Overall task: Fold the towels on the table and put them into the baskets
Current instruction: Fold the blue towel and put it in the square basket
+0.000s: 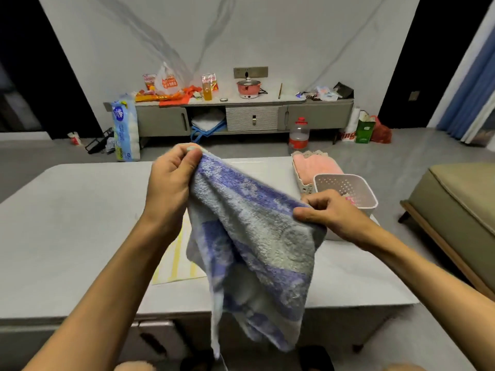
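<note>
Blue terry towel [251, 236] hangs pinched by left hand [168, 183] and right hand [329, 212]; square its corners before folding toward two o'clock baskets [372, 195].

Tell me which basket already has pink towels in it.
The far basket with the lacy rim, filled with pink towels. The near, perforated basket looks almost empty.

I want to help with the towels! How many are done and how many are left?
One looks done: a pink towel lies folded in the far basket. In hand: both hands, left and right, hold the blue towel up, not yet folded. Left: a yellow striped towel lies flat on the table, and the nearer white basket looks nearly empty.
</note>
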A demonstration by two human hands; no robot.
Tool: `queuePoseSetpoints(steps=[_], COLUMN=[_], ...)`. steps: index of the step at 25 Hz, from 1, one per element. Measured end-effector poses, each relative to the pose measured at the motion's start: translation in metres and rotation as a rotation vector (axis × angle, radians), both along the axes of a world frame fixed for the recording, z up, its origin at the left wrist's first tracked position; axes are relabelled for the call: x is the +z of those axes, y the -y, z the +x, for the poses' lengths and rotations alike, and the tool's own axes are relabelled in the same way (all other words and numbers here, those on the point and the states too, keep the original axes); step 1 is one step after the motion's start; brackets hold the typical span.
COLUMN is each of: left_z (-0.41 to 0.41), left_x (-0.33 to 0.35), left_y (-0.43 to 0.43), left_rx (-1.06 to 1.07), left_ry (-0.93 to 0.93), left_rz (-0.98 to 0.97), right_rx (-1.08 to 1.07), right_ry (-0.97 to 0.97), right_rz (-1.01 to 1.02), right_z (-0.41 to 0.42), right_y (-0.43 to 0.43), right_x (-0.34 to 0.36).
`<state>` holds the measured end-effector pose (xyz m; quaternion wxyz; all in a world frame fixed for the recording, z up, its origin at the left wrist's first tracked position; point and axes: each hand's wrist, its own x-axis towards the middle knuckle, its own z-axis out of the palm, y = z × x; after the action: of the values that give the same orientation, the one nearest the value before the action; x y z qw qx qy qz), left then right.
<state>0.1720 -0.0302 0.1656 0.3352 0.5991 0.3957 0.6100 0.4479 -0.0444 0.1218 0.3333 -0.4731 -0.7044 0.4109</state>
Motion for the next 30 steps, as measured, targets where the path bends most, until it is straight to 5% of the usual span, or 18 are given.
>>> queuePoseSetpoints(steps=[5, 8, 11, 14, 19, 22, 27, 30], left_z=[-0.032, -0.042, -0.047, -0.046, -0.035, -0.031, -0.05, -0.061], left_x=[0.038, 0.035, 0.028, 0.03, 0.038, 0.042, 0.046, 0.038], left_y=[0.021, 0.029, 0.033, 0.035, 0.034, 0.033, 0.024, 0.018], left_rx=[0.275, 0.419, 0.476, 0.505, 0.507, 0.526, 0.628, 0.691], left_ry=[-0.187, -0.365, -0.38, -0.443, -0.468, -0.483, -0.53, -0.531], left_rz=[0.092, 0.134, 0.11, 0.111, 0.101, 0.101, 0.027, -0.059], right_rx=[-0.118, -0.254, -0.416, -0.598, -0.754, -0.687, -0.243, -0.047], right_ry=[0.485, 0.751, 0.721, 0.651, 0.89, 0.93, 0.56, 0.742], right_rz=[0.123, 0.455, 0.659, 0.522, 0.276, 0.216, 0.226, 0.453], right_z=[0.027, 0.028, 0.028, 0.03, 0.03, 0.032, 0.035, 0.023], right_y=[0.034, 0.049, 0.048, 0.037, 0.033, 0.036, 0.052, 0.061], right_x=[0.036, 0.064, 0.079, 0.091, 0.107, 0.097, 0.095, 0.106])
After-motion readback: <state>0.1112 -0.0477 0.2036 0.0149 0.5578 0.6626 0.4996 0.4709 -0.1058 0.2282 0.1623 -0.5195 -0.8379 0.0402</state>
